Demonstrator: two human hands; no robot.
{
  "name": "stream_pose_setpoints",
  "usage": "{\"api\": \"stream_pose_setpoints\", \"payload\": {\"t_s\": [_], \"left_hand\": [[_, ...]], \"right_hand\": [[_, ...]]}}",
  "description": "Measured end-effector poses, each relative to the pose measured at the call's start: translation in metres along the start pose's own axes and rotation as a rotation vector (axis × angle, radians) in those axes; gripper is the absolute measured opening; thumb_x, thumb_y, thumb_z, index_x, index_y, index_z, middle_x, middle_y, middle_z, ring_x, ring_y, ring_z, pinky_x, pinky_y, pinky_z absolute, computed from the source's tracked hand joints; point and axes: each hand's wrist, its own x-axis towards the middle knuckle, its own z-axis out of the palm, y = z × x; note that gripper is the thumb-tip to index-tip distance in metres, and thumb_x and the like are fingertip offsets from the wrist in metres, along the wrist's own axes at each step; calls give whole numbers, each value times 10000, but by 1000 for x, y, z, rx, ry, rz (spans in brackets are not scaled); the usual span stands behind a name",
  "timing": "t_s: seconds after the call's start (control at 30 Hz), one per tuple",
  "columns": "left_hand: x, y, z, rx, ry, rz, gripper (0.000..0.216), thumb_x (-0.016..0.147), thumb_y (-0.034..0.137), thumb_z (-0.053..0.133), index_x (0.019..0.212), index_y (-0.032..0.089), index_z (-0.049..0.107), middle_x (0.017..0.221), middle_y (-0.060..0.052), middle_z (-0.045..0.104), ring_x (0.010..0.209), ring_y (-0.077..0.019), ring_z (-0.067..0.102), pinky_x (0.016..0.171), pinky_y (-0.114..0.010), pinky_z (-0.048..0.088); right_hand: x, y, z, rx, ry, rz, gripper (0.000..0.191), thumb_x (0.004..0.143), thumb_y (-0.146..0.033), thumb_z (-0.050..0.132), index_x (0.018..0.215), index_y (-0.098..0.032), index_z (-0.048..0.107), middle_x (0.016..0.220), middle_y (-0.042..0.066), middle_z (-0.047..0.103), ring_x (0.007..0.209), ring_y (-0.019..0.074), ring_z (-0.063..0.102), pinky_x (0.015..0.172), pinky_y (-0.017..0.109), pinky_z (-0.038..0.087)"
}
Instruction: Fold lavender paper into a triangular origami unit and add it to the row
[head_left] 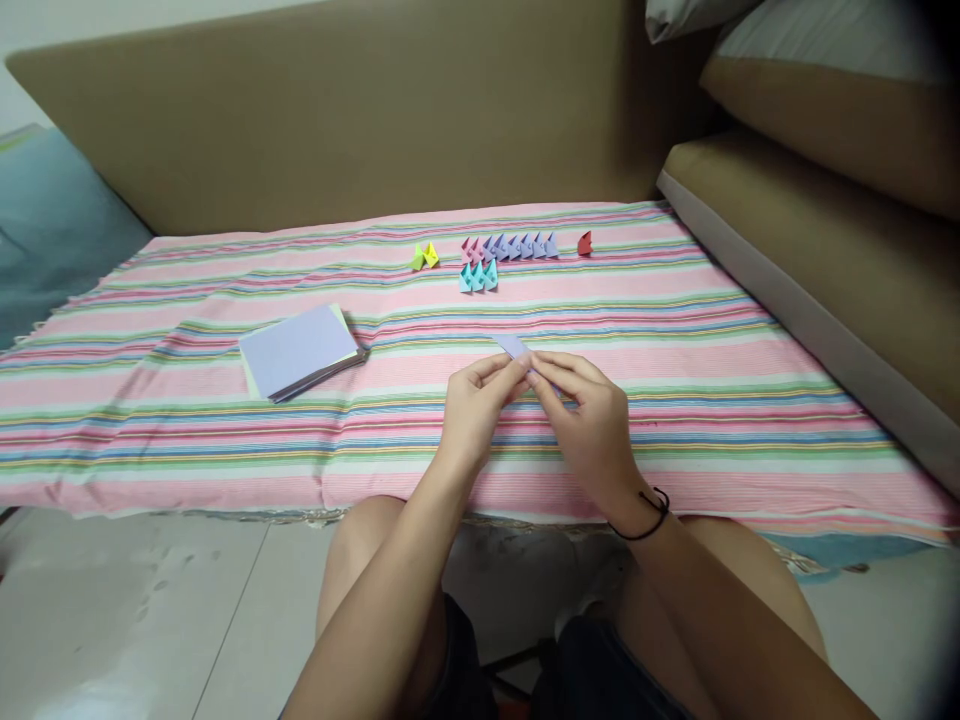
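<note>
Both hands meet over the striped cloth point(225, 420) and pinch a small folded lilac paper strip point(514, 346). My left hand point(476, 405) grips its near end with curled fingers. My right hand point(589, 415), a black band on its wrist, presses the strip from the right with thumb and forefinger. Only the strip's far tip shows above the fingers.
A stack of lilac paper sheets point(298, 350) lies to the left. At the back stand folded paper pieces: yellow ones point(424, 256), a pink and lilac row point(510, 246), blue ones point(478, 276), a red one point(584, 243). A brown sofa point(810, 240) borders the back and right.
</note>
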Motion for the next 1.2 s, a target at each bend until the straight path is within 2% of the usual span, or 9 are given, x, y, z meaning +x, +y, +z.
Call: {"api": "stream_pose_setpoints", "payload": {"t_s": [0.13, 0.23, 0.3, 0.4, 0.47, 0.63, 0.83, 0.97, 1.2], "left_hand": [[4, -2, -3, -58, 93, -7, 201, 589, 250, 792, 634, 133, 636, 600, 33, 605, 619, -72, 594, 723, -214, 504], [6, -2, -6, -34, 144, -18, 246, 575, 253, 790, 568, 133, 576, 551, 43, 576, 587, -74, 583, 710, -227, 500], [6, -2, -7, 44, 140, 5, 259, 586, 273, 783, 559, 137, 564, 528, 47, 560, 571, -79, 572, 681, -229, 492], [6, -2, -9, 154, 120, 65, 256, 616, 285, 765, 553, 142, 561, 504, 52, 537, 547, -76, 541, 634, -218, 464], [5, -2, -9, 160, 102, 61, 224, 629, 285, 755, 577, 140, 592, 530, 37, 569, 559, -86, 548, 624, -222, 452], [5, -3, -7, 56, 71, -22, 233, 604, 285, 780, 771, 138, 709, 696, -19, 683, 658, -130, 613, 691, -263, 467], [6, -1, -8, 138, 98, 137, 134, 632, 242, 763, 660, 136, 686, 633, -2, 644, 620, -112, 573, 641, -239, 442], [5, 0, -9, 251, 75, 210, 147, 665, 266, 744, 668, 136, 674, 631, 2, 621, 610, -102, 541, 599, -224, 414], [6, 2, -12, 208, 38, 46, 242, 629, 298, 764, 793, 149, 666, 626, 19, 604, 566, -93, 533, 583, -223, 435]], "right_hand": [[0, -2, 2, 116, -46, 29, 219, 849, -218, 558, 1003, -244, 712, 1101, 63, 658, 1035, 198, 610, 916, 366, 498], [3, 1, 1, 363, -68, 257, 246, 825, -276, 591, 1042, -217, 689, 1095, 62, 675, 971, 197, 641, 830, 342, 534], [6, 6, -1, 473, -81, 408, 256, 797, -322, 618, 1001, -185, 690, 972, 61, 711, 838, 187, 664, 728, 322, 547], [10, 14, -2, 524, -131, 508, 216, 740, -353, 676, 806, -147, 691, 698, 31, 689, 650, 153, 627, 615, 284, 517], [11, 18, -3, 531, -156, 520, 214, 716, -354, 703, 743, -143, 681, 625, 17, 657, 594, 132, 591, 581, 266, 493], [11, 20, -7, 555, -207, 449, 185, 700, -330, 730, 719, -150, 689, 634, 15, 657, 589, 117, 574, 565, 245, 471], [10, 15, -5, 581, -230, 479, 221, 673, -352, 753, 739, -151, 689, 651, 14, 658, 599, 119, 590, 580, 250, 497], [10, 13, -5, 610, -348, 575, 296, 661, -429, 747, 770, -159, 689, 670, 9, 655, 585, 126, 610, 622, 292, 536], [12, 15, -11, 499, -397, 464, 285, 731, -421, 692, 671, -143, 683, 578, 14, 618, 528, 107, 546, 538, 249, 463]]}}
